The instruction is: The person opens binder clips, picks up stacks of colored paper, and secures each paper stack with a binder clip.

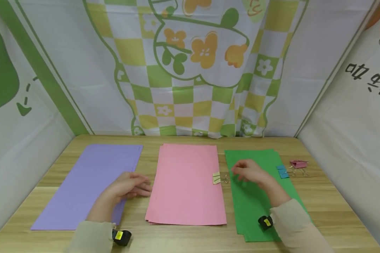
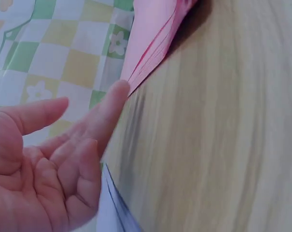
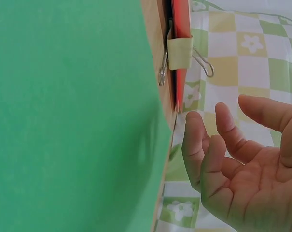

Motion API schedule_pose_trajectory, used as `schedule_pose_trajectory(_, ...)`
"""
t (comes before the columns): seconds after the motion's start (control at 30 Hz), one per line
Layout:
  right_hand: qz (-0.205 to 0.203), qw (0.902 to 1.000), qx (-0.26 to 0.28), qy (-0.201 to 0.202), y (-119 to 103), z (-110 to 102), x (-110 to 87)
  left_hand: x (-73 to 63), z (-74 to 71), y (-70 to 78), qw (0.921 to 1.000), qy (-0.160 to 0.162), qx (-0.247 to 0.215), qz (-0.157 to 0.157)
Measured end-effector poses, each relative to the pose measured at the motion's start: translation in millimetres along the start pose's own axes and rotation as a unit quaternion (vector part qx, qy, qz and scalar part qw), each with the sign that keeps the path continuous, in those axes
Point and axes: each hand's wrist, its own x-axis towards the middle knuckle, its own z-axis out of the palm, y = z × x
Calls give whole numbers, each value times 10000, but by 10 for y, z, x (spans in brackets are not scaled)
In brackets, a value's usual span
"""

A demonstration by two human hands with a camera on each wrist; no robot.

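Observation:
A stack of pink paper (image 1: 187, 189) lies mid-table, with a pale yellow binder clip (image 1: 216, 178) gripping its right edge. My left hand (image 1: 130, 184) is at the stack's left edge, fingers extended; in the left wrist view a fingertip (image 2: 120, 87) meets or nearly meets the pink sheets (image 2: 153, 43). My right hand (image 1: 248, 171) hovers over the green paper stack (image 1: 253, 200), fingers loosely bent and holding nothing. In the right wrist view the yellow clip (image 3: 179, 53) sits beyond the fingers of the right hand (image 3: 247, 169), apart from them.
Purple paper (image 1: 92, 182) lies on the left of the wooden table (image 1: 183, 239). A blue binder clip (image 1: 283, 172) sits at the green stack's right edge, and a dark pink binder clip (image 1: 299, 164) lies just beside it. A checked curtain (image 1: 183, 95) hangs behind the table.

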Motion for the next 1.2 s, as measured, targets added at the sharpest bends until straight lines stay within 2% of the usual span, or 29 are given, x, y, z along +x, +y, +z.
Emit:
schedule_pose_trajectory(0.17,1,9999,-1,123,11,-78,-40,-51,-40,56,9965,439,428,559)
schedule_pose_trajectory(0.33,1,9995,31,312,35,-147,-73,-117,-89,104,9873,331,1009,1180)
schedule_pose_trajectory(0.4,-35,9993,38,378,42,-172,-89,-146,-104,113,9813,311,1252,1426)
schedule_pose_trajectory(0.47,-75,9991,56,407,51,-200,-110,-181,-118,122,9718,425,1621,1658)
schedule_pose_trajectory(0.53,-87,9991,63,412,60,-231,-134,-222,-133,128,9589,609,2071,1841)
schedule_pose_trajectory(0.7,-32,9990,16,454,96,-310,-188,-319,-201,131,9226,997,3052,2139)
schedule_pose_trajectory(0.83,4,9987,-15,517,141,-366,-224,-367,-282,89,8954,975,3558,2491)
schedule_pose_trajectory(0.93,21,9983,27,577,181,-406,-247,-400,-339,3,8761,775,3933,2679)
schedule_pose_trajectory(0.97,29,9982,49,591,196,-422,-254,-412,-355,-28,8709,713,4053,2688)
schedule_pose_trajectory(1.07,56,9976,55,693,240,-476,-277,-459,-380,-103,8629,603,4283,2614)
schedule_pose_trajectory(1.13,79,9972,44,748,264,-519,-298,-478,-391,-130,8559,627,4473,2519)
schedule_pose_trajectory(1.2,101,9966,3,820,280,-561,-322,-490,-409,-150,8522,657,4611,2385)
